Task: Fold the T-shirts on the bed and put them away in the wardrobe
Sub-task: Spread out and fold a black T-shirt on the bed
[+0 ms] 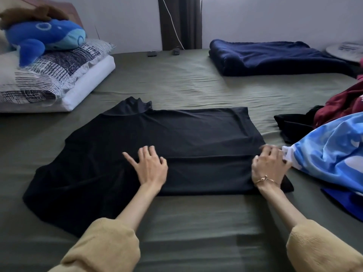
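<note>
A black T-shirt (176,138) lies spread on the olive-green bed (176,81), its collar pointing to the far left and its near long side folded over the middle. My left hand (149,165) rests flat on the shirt's centre with the fingers spread. My right hand (270,166) presses on the shirt's right edge, fingers slightly bent and blurred. To the right lie more garments: a blue and white patterned one (330,154), a maroon one (341,104) and a black one (292,125).
Stacked pillows (51,75) with a blue plush whale (45,36) sit at the far left. A folded navy blanket (271,55) lies at the far right. Two small dark devices (163,53) rest by the wall near a dark curtain (180,22). A round grey object (345,51) sits at the far right edge.
</note>
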`<action>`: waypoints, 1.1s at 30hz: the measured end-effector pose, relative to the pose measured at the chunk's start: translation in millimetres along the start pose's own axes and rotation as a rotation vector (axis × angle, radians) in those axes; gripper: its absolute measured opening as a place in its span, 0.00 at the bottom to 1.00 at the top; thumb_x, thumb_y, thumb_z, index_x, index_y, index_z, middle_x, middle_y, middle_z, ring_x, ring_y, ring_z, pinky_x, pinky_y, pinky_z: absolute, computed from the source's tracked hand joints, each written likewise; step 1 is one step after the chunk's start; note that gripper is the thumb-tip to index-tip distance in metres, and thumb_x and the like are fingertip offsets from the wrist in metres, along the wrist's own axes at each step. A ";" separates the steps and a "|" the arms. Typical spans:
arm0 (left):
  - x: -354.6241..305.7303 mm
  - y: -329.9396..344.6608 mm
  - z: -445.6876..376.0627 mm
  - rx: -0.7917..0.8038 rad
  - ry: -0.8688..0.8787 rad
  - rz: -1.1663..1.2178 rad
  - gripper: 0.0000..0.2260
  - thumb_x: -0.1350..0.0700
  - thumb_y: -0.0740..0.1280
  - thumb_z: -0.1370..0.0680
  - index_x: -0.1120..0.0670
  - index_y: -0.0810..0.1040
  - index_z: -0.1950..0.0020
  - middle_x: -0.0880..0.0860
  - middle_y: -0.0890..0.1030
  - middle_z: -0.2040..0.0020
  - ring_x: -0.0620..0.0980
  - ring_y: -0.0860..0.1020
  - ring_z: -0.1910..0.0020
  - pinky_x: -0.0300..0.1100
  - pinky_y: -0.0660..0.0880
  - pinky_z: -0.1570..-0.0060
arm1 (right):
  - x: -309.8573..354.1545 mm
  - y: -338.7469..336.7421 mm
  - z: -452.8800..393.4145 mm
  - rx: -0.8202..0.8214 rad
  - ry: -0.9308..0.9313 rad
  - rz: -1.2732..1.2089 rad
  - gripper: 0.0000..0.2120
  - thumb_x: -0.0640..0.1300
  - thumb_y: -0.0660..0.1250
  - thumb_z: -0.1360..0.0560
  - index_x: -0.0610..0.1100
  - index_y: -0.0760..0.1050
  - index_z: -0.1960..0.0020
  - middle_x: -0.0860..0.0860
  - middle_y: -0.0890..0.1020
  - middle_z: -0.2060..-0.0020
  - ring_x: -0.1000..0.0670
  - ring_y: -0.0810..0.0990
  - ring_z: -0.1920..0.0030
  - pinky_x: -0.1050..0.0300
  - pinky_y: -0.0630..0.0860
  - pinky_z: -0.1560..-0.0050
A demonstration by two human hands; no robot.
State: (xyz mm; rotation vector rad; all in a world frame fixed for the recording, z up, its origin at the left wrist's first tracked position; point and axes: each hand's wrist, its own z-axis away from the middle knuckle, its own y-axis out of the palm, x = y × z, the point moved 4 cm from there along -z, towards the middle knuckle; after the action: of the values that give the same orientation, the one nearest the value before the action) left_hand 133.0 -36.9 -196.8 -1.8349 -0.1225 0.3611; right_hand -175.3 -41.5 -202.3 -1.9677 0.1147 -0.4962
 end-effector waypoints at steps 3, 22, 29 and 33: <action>-38.5 11.4 16.2 0.054 0.198 0.011 0.24 0.49 0.49 0.19 0.54 0.55 0.23 0.54 0.54 0.22 0.49 0.50 0.23 0.63 0.33 0.32 | 19.8 7.9 12.7 0.261 -0.249 0.082 0.19 0.48 0.52 0.19 0.45 0.66 0.30 0.47 0.56 0.24 0.52 0.51 0.24 0.35 0.44 0.30; -57.8 26.2 53.3 0.415 0.436 0.151 0.24 0.46 0.45 0.17 0.47 0.41 0.22 0.47 0.37 0.23 0.41 0.36 0.25 0.51 0.33 0.29 | 32.5 5.9 57.1 0.660 -0.452 0.080 0.29 0.59 0.44 0.19 0.51 0.36 0.24 0.53 0.35 0.25 0.56 0.34 0.25 0.34 0.34 0.31; 10.3 -6.3 37.4 0.083 0.426 0.158 0.17 0.58 0.55 0.19 0.51 0.68 0.30 0.46 0.69 0.31 0.44 0.65 0.31 0.41 0.55 0.29 | 128.3 10.0 104.8 0.702 -0.738 -0.066 0.25 0.50 0.49 0.18 0.49 0.49 0.23 0.53 0.45 0.23 0.55 0.44 0.24 0.39 0.39 0.28; 66.5 -26.6 24.0 0.023 0.301 0.266 0.18 0.66 0.57 0.24 0.53 0.73 0.37 0.47 0.76 0.40 0.46 0.71 0.39 0.41 0.64 0.39 | 182.5 9.6 127.1 0.639 -0.865 -0.179 0.25 0.39 0.54 0.21 0.49 0.56 0.25 0.53 0.57 0.25 0.53 0.57 0.27 0.51 0.49 0.27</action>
State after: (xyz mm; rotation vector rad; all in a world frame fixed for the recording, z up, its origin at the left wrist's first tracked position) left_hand 191.2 10.7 -189.6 -1.8645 0.3348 0.2650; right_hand 41.8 7.5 -203.3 -1.4089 -0.6870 0.2269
